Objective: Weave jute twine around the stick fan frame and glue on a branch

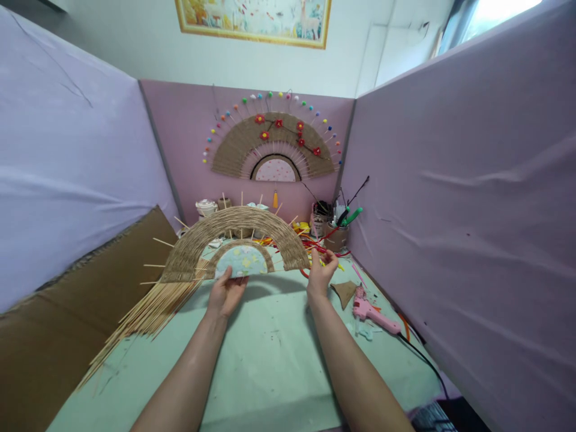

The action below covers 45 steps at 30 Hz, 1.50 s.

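Observation:
A half-round fan (234, 219) of brown twine woven over thin sticks is held up above the table, its stick ends poking out past the outer edge. At its centre sits a pale blue half-disc (242, 262) with a yellowish pattern and a twine border. My left hand (228, 293) grips the lower edge of this half-disc, thumb in front and fingers behind. At the right end of the woven band, my right hand (321, 273) has its fingers pinched together against the band's edge; what exactly lies between the fingertips is hard to see.
A bundle of thin sticks (155, 303) lies at left beside a cardboard sheet (85, 300). A pink glue gun (375, 312) with a black cord rests at right near a brown scrap (344, 293). Behind stand a tool pot (335, 237) and red strands. A finished fan (234, 144) hangs on the back panel.

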{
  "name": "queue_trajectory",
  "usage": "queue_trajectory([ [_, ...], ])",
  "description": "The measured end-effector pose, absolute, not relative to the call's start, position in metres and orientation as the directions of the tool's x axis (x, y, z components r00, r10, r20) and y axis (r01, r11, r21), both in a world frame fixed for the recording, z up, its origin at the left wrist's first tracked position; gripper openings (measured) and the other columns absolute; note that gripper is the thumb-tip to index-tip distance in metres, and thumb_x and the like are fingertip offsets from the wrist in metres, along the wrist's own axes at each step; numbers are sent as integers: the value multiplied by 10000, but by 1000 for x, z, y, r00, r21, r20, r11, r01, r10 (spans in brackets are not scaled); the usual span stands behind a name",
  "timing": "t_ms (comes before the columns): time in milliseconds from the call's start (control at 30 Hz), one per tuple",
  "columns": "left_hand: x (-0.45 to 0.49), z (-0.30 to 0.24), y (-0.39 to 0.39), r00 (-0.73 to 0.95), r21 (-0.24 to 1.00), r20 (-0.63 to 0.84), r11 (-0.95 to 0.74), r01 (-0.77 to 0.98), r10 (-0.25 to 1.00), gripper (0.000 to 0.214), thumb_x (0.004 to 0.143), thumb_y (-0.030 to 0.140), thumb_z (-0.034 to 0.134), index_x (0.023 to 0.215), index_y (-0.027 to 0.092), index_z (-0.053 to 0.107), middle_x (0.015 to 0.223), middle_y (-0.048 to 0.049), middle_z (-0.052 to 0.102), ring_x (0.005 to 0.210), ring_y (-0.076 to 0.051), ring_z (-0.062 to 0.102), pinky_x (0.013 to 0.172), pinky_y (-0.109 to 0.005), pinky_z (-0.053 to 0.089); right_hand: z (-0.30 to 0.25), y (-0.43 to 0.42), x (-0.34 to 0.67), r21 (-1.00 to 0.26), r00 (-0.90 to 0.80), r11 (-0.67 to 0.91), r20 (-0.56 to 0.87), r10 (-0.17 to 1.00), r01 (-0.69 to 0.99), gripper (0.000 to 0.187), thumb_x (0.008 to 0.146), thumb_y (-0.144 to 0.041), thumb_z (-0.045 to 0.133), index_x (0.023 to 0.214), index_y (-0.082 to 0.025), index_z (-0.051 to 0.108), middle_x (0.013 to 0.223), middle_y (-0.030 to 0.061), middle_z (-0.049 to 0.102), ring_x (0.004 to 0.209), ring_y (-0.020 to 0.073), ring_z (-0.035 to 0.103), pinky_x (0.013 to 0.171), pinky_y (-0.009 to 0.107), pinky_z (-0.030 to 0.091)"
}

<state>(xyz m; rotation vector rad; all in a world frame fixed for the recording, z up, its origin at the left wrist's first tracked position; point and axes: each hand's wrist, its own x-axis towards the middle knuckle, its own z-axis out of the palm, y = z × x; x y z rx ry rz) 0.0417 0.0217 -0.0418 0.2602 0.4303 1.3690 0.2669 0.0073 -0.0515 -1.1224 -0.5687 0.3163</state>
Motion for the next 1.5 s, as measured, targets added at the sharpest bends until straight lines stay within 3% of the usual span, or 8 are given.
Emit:
queue_trajectory([
  [67,42,-42,21,140,443,-138,188,-877,980,271,909,107,443,1099,163,627,872,-79,732,794,-181,691,733,-326,559,-31,3,273,-868,795,329,480,371,371,467,757,-452,566,1105,-161,453,1103,113,525,999,208,507,878,349,403],
  [167,44,-43,19,142,467,-127,185,-865,982,268,898,96,465,1101,169,624,885,-75,731,809,-175,688,741,-316,555,12,1,274,-694,510,248,684,522,676,334,762,-395,586,1020,-186,546,1030,85,596,1007,233,505,916,385,355],
  [333,47,-45,17,148,471,-70,164,-867,986,349,870,44,492,1163,202,595,998,-70,719,921,-183,669,869,-364,518,77,20,266,-357,113,227,721,684,906,439,730,-440,650,1100,-216,572,1105,79,628,1120,267,455,1034,503,164],
  [633,45,-47,19,162,457,-36,160,-875,986,379,831,28,552,1159,214,596,1059,-72,702,981,-194,649,939,-409,483,124,54,272,-322,-129,230,306,943,919,187,655,-406,712,643,-223,677,660,-53,654,803,186,589,1017,585,77],
  [833,45,-45,18,155,477,-45,158,-864,987,359,829,25,553,1124,220,616,1000,-55,717,928,-178,662,935,-419,484,133,49,275,-407,-22,180,363,931,896,181,665,-400,687,677,-221,699,681,-39,672,793,187,592,961,474,271],
  [1033,46,-44,16,147,489,-38,147,-860,988,321,814,29,574,1068,215,636,979,-50,718,920,-182,663,931,-423,487,138,48,277,-381,5,225,516,857,897,254,676,-442,679,854,-261,683,914,-19,709,937,230,595,1016,575,156],
  [1300,50,-49,15,181,520,-31,171,-837,983,277,803,33,589,1029,183,643,987,-66,711,952,-195,655,930,-420,492,156,33,250,102,-329,371,712,621,923,428,716,-442,688,1097,-258,623,1280,66,559,1251,286,381,1089,560,29],
  [1500,50,-46,13,152,526,-15,137,-839,988,248,775,33,624,979,170,652,1010,-71,710,965,-196,652,969,-427,463,160,34,237,196,-382,356,712,588,914,448,687,-474,721,1077,-261,665,1451,72,365,1364,316,190,1089,566,-27],
])
